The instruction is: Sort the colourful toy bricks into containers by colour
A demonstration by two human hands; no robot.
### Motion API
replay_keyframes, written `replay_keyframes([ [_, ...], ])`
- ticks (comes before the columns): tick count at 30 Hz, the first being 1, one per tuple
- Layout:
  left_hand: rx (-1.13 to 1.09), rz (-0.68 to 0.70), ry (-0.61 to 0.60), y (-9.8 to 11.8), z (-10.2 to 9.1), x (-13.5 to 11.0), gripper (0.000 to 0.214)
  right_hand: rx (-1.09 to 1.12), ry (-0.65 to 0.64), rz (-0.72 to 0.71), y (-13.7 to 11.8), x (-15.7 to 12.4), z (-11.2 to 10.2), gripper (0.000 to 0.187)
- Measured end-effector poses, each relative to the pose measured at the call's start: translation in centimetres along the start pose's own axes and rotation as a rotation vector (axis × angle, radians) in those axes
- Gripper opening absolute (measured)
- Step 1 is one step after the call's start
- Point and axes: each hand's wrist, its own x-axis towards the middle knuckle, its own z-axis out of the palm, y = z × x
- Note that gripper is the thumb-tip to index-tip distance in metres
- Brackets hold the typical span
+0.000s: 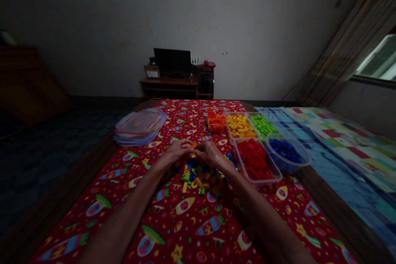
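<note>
My left hand [180, 149] and my right hand [209, 153] meet above a loose heap of mixed building blocks [199, 177]. The fingers of both are closed in a pinch around small building blocks. An orange building block [194, 145] shows between the fingertips, with a bit of yellow just below it. Which hand bears more of the grip is hard to tell at this size. The heap under my hands has yellow, green, blue, red and orange pieces, some hidden by my right wrist.
To the right stand containers of red [254, 159], blue [284, 151], yellow [239, 126], green [262, 127] and orange blocks [215, 120]. Stacked plastic lids [140, 126] lie on the left of the patterned tablecloth [123, 198]. A bed [340, 144] adjoins the table's right side.
</note>
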Motion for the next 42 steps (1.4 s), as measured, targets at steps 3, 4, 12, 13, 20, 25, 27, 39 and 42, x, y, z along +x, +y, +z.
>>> replay_keyframes([
  [3, -0.017, 0.011, -0.014, 0.2, 0.4, 0.1, 0.050, -0.075, 0.004, -0.005, -0.2, -0.3, -0.9, 0.021],
  [4, -0.021, 0.017, -0.017, 0.2, 0.5, 0.1, 0.050, -0.097, -0.008, 0.002, -0.2, -0.3, -1.1, 0.022],
  [12, -0.062, 0.057, 0.021, 0.0, 1.3, 0.4, 0.052, -0.169, -0.028, 0.036, 0.2, -0.5, -2.4, 0.022],
  [13, -0.033, 0.071, 0.044, 0.1, 1.0, 0.3, 0.051, -0.189, -0.004, 0.045, 0.5, -0.3, -3.3, 0.023],
  [20, 0.309, 0.163, 0.248, 0.2, -2.8, 0.3, 0.039, -0.557, 0.244, 0.181, 4.2, 3.2, -13.1, 0.027],
  [25, 0.556, 0.199, 0.268, -1.0, -3.6, 0.8, 0.029, -0.662, 0.267, 0.212, 6.1, 3.9, -16.2, 0.030],
  [27, 0.617, 0.214, 0.265, -1.3, -3.4, 1.0, 0.030, -0.684, 0.270, 0.183, 5.8, 3.6, -15.7, 0.030],
  [39, 0.651, 0.145, 0.002, -1.3, -3.3, 0.4, 0.024, -0.665, -0.135, -0.155, 0.8, 4.8, -1.5, 0.019],
  [42, 0.646, 0.170, -0.010, -2.0, -2.8, 0.6, 0.019, -0.650, -0.165, -0.177, 0.8, 5.2, 0.6, 0.017],
])
